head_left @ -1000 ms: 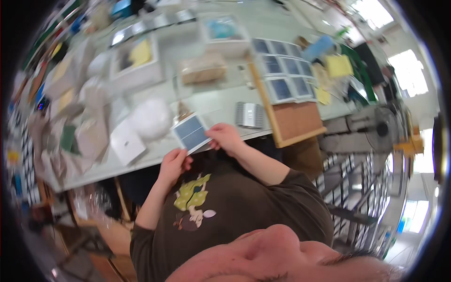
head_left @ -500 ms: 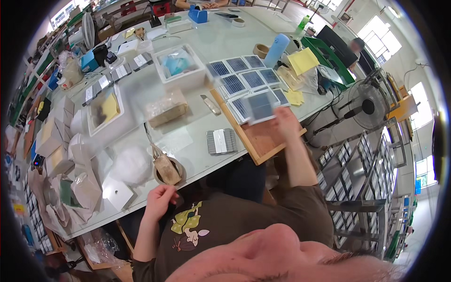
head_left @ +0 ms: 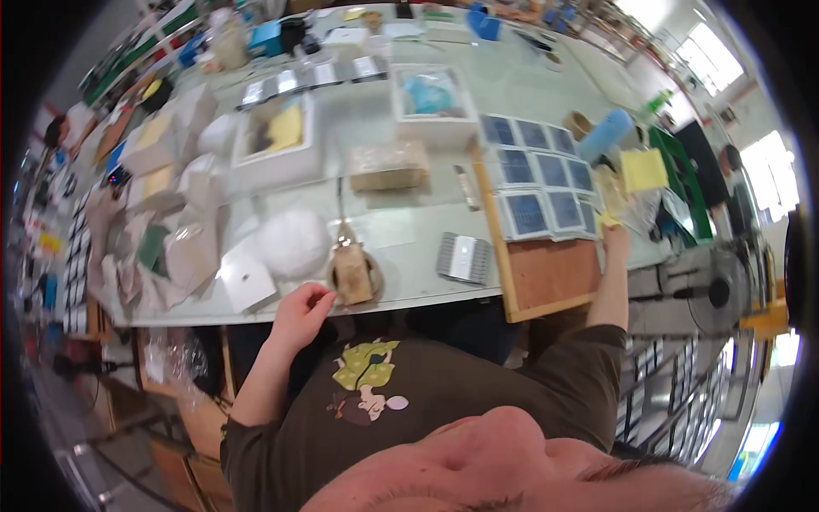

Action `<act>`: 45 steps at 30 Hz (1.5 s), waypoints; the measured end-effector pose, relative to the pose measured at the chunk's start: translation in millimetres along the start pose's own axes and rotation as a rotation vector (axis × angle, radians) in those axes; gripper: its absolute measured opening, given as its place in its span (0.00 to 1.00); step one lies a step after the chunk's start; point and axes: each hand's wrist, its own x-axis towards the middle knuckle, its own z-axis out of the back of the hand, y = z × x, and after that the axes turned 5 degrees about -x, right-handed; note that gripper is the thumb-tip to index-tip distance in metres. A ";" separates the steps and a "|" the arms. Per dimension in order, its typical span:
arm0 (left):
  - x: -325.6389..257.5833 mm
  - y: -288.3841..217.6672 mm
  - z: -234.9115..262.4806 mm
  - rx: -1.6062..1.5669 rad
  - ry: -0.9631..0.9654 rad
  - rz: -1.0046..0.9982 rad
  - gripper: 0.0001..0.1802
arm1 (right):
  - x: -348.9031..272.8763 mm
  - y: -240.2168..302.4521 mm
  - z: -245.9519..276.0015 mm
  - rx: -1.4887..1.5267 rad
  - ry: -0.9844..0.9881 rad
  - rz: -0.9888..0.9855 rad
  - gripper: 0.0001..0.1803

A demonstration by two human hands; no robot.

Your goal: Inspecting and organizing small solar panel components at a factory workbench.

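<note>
My right hand (head_left: pixel 613 236) reaches out to the right edge of a wooden board (head_left: pixel 550 275). Its fingertips touch a small yellow piece (head_left: pixel 607 220); whether they grip it is hidden. Several blue square cells (head_left: pixel 536 171) lie in rows on the far part of the board, just left of that hand. My left hand (head_left: pixel 302 312) rests at the table's front edge (head_left: pixel 401 300) with loosely bent fingers and nothing in it. It is nearest a small brown stand (head_left: pixel 350 275) on a round base.
A grey stack of cells (head_left: pixel 464 257) lies left of the board. Also on the table are a white dome (head_left: pixel 293 241), a white square plate (head_left: pixel 247 281), a cardboard box (head_left: pixel 389 165), two white trays (head_left: pixel 275 136), a blue roll (head_left: pixel 605 133) and a yellow sheet (head_left: pixel 644 170). A fan (head_left: pixel 706 291) stands at the right.
A second ago both hands held a blue cell at the table's front. My right hand carried it onto the board, then moved to the board's right edge. My left hand stayed near the front edge.
</note>
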 end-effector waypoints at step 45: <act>35.9 28.7 68.2 0.627 -0.433 -0.428 0.11 | -230.2 392.5 98.8 1.147 0.459 0.864 0.05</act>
